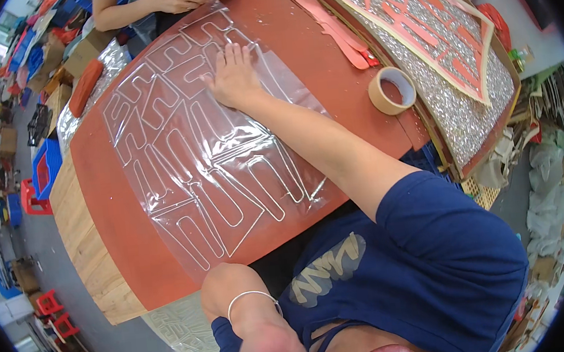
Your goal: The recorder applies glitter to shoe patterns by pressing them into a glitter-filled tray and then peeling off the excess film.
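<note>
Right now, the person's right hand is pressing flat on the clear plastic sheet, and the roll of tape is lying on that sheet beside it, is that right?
Not quite. In the head view the right hand does press flat on the clear plastic sheet, but the roll of tape lies off it, on the bare red-brown board to the right.

A craft workshop is shown: a wooden counter is covered with a red sheet, a glittery cut-out panel and a tape roll, and stacked crates and cluttered materials are seen around.
</note>
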Demonstrator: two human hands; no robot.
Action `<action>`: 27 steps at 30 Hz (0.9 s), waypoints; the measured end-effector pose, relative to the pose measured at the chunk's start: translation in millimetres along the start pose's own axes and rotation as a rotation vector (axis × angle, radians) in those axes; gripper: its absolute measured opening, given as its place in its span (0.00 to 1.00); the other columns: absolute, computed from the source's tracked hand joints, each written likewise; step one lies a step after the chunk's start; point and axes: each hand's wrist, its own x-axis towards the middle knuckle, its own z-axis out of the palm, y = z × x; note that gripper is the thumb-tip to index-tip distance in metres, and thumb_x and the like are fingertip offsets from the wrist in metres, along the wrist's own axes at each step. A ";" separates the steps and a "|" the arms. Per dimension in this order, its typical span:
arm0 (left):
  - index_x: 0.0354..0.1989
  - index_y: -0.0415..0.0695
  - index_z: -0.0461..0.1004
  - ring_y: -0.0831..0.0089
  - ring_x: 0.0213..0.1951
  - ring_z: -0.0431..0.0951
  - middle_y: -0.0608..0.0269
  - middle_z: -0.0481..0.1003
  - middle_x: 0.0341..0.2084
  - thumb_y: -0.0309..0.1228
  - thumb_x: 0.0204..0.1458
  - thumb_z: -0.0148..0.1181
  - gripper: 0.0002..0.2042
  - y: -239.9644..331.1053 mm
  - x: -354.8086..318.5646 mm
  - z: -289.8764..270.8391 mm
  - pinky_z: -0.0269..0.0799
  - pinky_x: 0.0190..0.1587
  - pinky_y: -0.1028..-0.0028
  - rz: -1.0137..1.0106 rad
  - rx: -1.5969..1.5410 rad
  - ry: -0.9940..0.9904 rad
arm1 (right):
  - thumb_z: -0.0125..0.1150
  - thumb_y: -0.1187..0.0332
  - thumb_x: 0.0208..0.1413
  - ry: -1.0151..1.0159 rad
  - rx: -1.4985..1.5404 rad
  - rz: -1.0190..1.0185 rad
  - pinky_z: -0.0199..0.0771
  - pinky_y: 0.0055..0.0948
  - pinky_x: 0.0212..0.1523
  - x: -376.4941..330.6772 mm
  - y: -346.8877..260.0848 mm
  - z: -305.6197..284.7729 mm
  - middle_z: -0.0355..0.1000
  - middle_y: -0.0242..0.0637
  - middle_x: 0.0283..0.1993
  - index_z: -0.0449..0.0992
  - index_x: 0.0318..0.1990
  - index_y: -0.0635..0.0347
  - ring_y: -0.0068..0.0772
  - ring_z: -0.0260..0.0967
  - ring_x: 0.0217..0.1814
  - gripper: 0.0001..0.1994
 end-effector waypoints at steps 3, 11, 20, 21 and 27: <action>0.56 0.39 0.67 0.63 0.58 0.64 0.59 0.69 0.55 0.33 0.61 0.47 0.17 -13.3 4.0 -21.9 0.58 0.60 0.61 -0.236 0.002 0.068 | 0.44 0.44 0.58 -0.120 -0.023 0.037 0.35 0.54 0.70 11.9 -2.7 0.7 0.49 0.64 0.67 0.56 0.62 0.73 0.61 0.42 0.72 0.38; 0.59 0.40 0.64 0.56 0.59 0.61 0.56 0.63 0.58 0.35 0.60 0.47 0.20 -25.5 12.7 -30.0 0.56 0.59 0.58 -0.340 -0.240 0.234 | 0.41 0.39 0.56 -0.343 -0.050 -0.016 0.27 0.56 0.70 45.9 -2.9 -2.0 0.42 0.58 0.71 0.49 0.67 0.68 0.57 0.34 0.75 0.42; 0.59 0.43 0.64 0.57 0.61 0.58 0.58 0.62 0.61 0.28 0.58 0.51 0.19 -28.0 19.5 -56.2 0.59 0.57 0.60 -0.443 -0.453 0.180 | 0.43 0.39 0.55 -0.229 -0.041 -0.061 0.30 0.59 0.69 44.1 1.7 4.4 0.47 0.58 0.69 0.54 0.65 0.67 0.56 0.38 0.74 0.41; 0.60 0.44 0.64 0.58 0.62 0.58 0.58 0.61 0.62 0.28 0.58 0.51 0.20 -28.0 21.4 -57.7 0.59 0.57 0.61 -0.576 -0.491 0.097 | 0.44 0.39 0.55 -0.216 -0.033 -0.058 0.31 0.59 0.69 42.6 -0.5 3.5 0.47 0.58 0.69 0.55 0.65 0.67 0.56 0.39 0.73 0.40; 0.62 0.46 0.63 0.60 0.63 0.57 0.58 0.61 0.63 0.28 0.60 0.49 0.20 -27.7 36.0 -57.4 0.55 0.59 0.61 -0.860 -0.591 0.146 | 0.45 0.42 0.56 -0.216 0.016 -0.048 0.30 0.59 0.69 42.9 -2.3 1.1 0.47 0.58 0.69 0.56 0.64 0.68 0.56 0.38 0.74 0.39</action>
